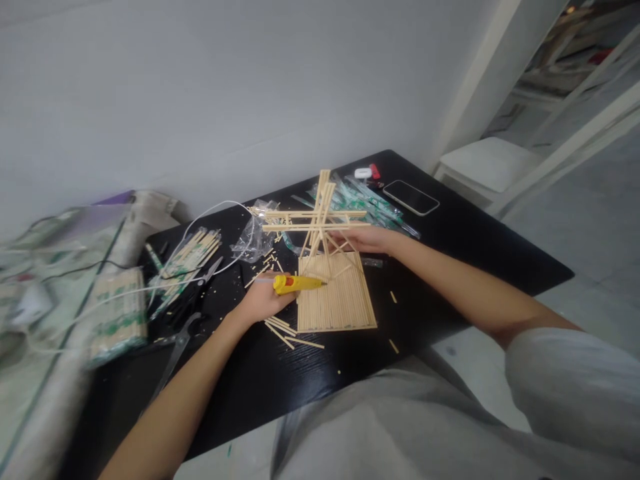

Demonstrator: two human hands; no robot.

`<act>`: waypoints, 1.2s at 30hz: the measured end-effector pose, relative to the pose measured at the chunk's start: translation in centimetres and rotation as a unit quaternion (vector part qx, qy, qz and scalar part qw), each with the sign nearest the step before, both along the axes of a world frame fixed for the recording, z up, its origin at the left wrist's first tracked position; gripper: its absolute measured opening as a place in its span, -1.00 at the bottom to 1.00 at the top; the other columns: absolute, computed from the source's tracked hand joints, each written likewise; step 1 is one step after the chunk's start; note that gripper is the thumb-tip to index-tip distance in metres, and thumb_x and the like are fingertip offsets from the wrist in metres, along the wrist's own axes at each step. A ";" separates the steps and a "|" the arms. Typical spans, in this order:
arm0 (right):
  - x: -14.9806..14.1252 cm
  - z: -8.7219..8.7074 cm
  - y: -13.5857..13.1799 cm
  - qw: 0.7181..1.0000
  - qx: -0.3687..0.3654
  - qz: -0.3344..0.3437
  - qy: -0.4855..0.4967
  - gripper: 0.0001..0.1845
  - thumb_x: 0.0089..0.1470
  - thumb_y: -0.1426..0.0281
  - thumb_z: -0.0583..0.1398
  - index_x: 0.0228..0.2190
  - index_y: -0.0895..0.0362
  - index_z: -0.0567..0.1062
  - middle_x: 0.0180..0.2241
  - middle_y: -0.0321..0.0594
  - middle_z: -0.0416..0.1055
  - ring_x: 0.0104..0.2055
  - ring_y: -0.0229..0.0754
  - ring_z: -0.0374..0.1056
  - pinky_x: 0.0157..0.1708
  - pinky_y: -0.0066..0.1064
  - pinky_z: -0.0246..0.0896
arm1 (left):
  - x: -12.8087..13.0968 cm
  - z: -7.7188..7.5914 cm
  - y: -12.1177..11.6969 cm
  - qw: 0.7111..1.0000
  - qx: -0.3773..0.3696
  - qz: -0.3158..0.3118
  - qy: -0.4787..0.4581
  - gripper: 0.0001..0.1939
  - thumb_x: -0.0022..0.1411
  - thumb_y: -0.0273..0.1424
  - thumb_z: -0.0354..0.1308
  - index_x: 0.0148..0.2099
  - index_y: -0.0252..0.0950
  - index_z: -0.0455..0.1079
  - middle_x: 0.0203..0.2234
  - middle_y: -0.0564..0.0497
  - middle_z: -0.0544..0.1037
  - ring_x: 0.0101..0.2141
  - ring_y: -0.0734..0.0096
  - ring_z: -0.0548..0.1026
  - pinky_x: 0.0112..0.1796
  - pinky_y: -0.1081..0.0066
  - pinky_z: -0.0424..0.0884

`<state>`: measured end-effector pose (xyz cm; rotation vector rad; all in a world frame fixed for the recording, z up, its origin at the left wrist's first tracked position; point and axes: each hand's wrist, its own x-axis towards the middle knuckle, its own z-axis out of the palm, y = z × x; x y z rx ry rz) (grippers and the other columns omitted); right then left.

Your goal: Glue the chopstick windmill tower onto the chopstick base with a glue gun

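My left hand (267, 297) is closed around a yellow hot glue gun (297, 285), its nozzle pointing right over the stick base. A structure of thin wooden sticks (320, 227) rises from the far part of the base, with crossed uprights, slanted legs and paired horizontal bars. Under it, a flat square base (336, 300) of sticks laid side by side rests on the black table (450, 260). Behind the structure's right side, my right hand (361, 238) grips its slanted sticks; the legs partly hide the fingertips.
Loose sticks (283, 327) and offcuts lie left of the base. Scissors (207, 277), pliers (180, 340) and bagged sticks (120, 310) are further left. A white cable (195, 217) loops over the table. Plastic wrappers (370, 203) and a phone (411, 197) lie at the back right.
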<state>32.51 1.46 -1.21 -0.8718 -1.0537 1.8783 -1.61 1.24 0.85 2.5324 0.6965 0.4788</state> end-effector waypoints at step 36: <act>0.0 -0.9 0.5 1.000 0.003 -0.007 0.014 -0.83 0.38 0.37 0.39 -0.13 0.25 0.71 -0.19 -0.04 0.70 -0.17 -0.14 0.64 -0.04 -0.34 0.59 | 0.2 0.5 -0.4 1.000 -0.024 0.016 0.004 -0.78 0.32 -0.35 0.23 -0.39 -0.24 0.38 -0.52 0.08 0.52 -0.46 0.39 0.52 -0.33 0.42 0.43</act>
